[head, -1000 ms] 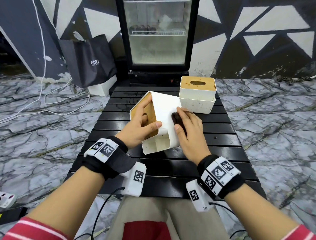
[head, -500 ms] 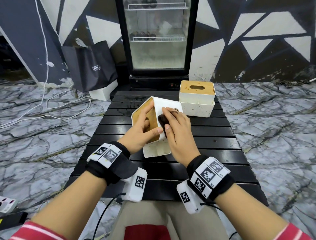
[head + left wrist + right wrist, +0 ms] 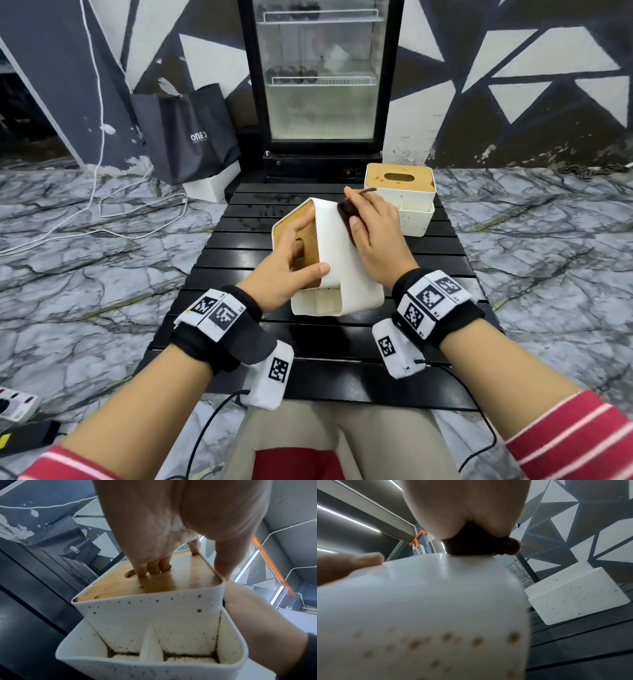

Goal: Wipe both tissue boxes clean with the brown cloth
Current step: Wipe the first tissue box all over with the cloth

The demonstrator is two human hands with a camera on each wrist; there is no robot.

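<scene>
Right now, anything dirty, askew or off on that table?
Yes. The near tissue box is tipped on its side in the left hand, brown specks on its wall, grime in its side pockets. The far tissue box is speckled too. Dark smears on the table.

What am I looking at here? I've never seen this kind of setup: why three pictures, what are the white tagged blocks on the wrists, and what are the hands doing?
No robot here: a person wears three cameras. The white blocks with black square codes strapped to the wrists look like camera housings with tracking tags. The large picture comes from the head camera, the other two look along each hand.

On the black slatted table, the left hand grips a tilted white speckled tissue box with a wooden lid, fingers hooked into the lid's slot. The right hand presses a crumpled brown cloth against its upturned white side. A second, matching tissue box stands upright behind, untouched.

The left wrist view shows brown specks and grime in the box's side compartments.
</scene>
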